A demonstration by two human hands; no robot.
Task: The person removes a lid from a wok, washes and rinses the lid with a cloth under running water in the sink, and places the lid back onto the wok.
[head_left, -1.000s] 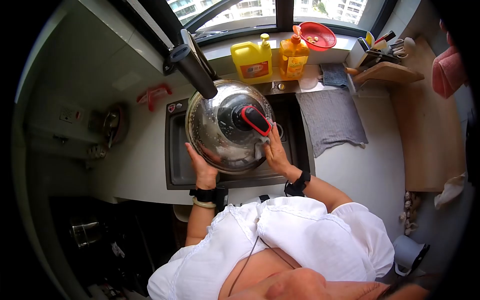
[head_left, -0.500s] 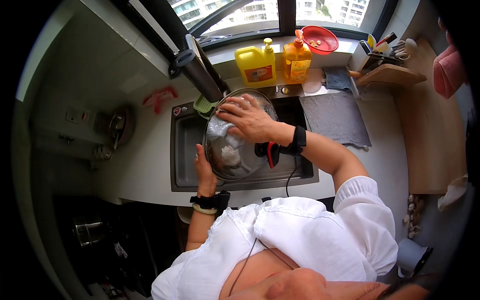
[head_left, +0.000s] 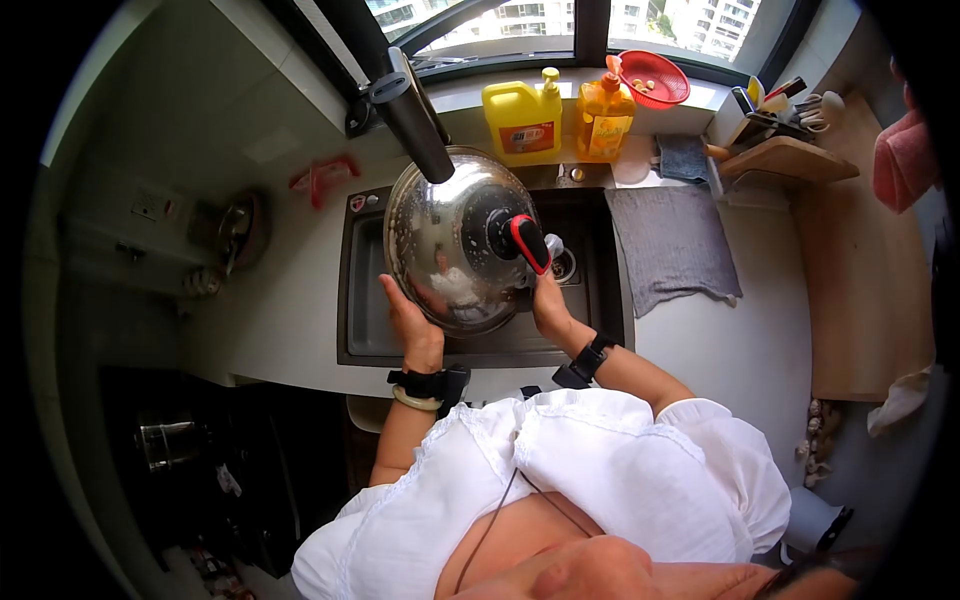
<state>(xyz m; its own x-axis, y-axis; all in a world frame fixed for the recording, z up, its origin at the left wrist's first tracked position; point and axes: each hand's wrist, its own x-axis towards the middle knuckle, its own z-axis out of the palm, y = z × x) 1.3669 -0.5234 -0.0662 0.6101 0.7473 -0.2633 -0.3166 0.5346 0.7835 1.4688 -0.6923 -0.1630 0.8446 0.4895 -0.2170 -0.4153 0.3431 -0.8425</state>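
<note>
A wet glass pot lid (head_left: 437, 245) with a metal rim is held tilted over the dark sink (head_left: 372, 345), its black and red knob (head_left: 528, 243) facing up and right. My left hand (head_left: 411, 325) grips the lid's lower left rim, some fingers hidden behind it. At the lower right edge, just below the knob, is my right hand (head_left: 551, 308), closed, with its fingertips partly hidden. A bit of pale cloth (head_left: 554, 246) shows beside the knob, above that hand. The dark faucet (head_left: 412, 125) reaches over the lid's top edge.
Behind the sink stand a yellow jug (head_left: 524, 122) and an orange soap bottle (head_left: 605, 118), near a red basket (head_left: 655, 80). A grey cloth (head_left: 672, 245) lies right of the sink. Further right are a utensil holder (head_left: 735, 118) and a wooden board (head_left: 865, 280).
Half a second ago my right hand was spread across the lid with a cloth; now it is at the lower right edge. The lid has turned, bringing its knob side into view.
</note>
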